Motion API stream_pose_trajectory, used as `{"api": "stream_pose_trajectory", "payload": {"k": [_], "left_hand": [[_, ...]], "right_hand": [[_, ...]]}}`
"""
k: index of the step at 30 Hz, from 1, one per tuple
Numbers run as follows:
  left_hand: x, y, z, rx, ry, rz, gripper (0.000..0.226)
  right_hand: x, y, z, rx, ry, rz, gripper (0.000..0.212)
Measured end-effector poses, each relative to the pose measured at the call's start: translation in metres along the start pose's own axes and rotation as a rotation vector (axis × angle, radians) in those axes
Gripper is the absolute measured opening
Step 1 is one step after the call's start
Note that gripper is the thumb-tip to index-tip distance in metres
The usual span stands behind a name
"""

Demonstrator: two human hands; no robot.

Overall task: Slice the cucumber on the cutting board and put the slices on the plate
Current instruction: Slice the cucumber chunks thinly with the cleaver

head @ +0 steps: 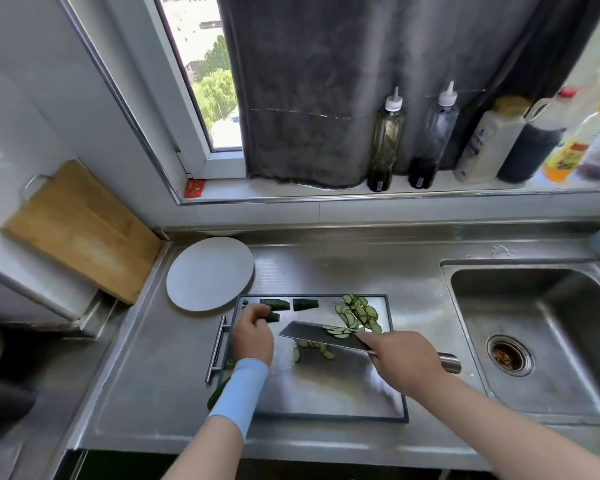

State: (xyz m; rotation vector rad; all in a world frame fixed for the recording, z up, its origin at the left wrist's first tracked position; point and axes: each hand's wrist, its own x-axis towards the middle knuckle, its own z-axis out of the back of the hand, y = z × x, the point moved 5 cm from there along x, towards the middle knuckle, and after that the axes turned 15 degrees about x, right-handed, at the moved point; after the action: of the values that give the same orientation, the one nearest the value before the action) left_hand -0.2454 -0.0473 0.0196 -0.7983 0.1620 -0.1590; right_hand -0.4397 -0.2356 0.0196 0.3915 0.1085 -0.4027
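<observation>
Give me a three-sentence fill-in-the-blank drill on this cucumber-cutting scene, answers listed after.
1. The right hand grips the broad steel knife, whose blade carries a few thin cucumber ____.
2. The round white plate holds ____ cucumber.
3. The left hand holds a dark green cucumber piece over the dark-rimmed steel cutting board's ____ side.
Missing words: slices; no; left.

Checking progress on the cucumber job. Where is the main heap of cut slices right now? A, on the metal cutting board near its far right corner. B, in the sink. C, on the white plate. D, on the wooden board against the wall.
A: the slices lie heaped on the cutting board by its far right corner, a few more on the knife blade; the plate holds none.
</observation>
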Motion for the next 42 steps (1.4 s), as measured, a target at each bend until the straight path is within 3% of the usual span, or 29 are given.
{"api": "stream_pose_trajectory", "payload": {"k": [3,6,8,12,18,23,25,28,30,36,39,42], "left_hand": [[-0.021,-0.027,-0.014,0.087,0.297,-0.32,0.04],[-0.044,-0.037,-0.042,0.362,0.572,-0.567,0.034],[-0.049,-0.036,-0.054,0.487,0.624,-0.627,0.043],[-0.048,-0.032,-0.067,0.623,0.735,-0.625,0.055],[-0.04,-0.035,-0.06,0.391,0.573,-0.557,0.035],[-0.039,-0.03,-0.069,0.553,0.698,-0.65,0.047],[-0.031,-0.028,-0.067,0.58,0.67,-0.638,0.048],[-0.027,-0.026,-0.053,0.345,0.509,-0.563,0.038],[-0.031,-0.025,-0.052,0.279,0.541,-0.556,0.034],[-0.023,-0.024,-0.063,0.554,0.702,-0.645,0.047],[-0.008,-0.018,-0.051,0.414,0.539,-0.475,0.038],[-0.001,-0.011,-0.04,0.515,0.484,-0.419,0.028]], "right_hand": [[0.001,0.01,-0.001,-0.031,-0.031,0.063,0.023],[0.003,0.018,-0.001,-0.085,-0.051,0.121,0.027],[0.003,0.024,-0.001,-0.159,-0.042,0.143,0.024],[0.001,0.031,0.001,-0.165,-0.057,0.181,0.037],[-0.002,0.041,0.002,-0.153,-0.063,0.16,0.04],[0.0,0.04,-0.004,-0.172,-0.034,0.128,0.036],[-0.001,0.041,-0.003,-0.185,-0.035,0.118,0.03],[0.0,0.045,0.004,-0.169,-0.056,0.08,0.024],[0.001,0.05,0.008,-0.175,-0.05,0.078,0.019],[0.004,0.057,0.005,-0.159,-0.014,0.069,0.024],[0.006,0.061,0.005,-0.189,-0.045,0.088,0.019],[0.007,0.059,-0.001,-0.211,-0.025,0.067,0.035]]}}
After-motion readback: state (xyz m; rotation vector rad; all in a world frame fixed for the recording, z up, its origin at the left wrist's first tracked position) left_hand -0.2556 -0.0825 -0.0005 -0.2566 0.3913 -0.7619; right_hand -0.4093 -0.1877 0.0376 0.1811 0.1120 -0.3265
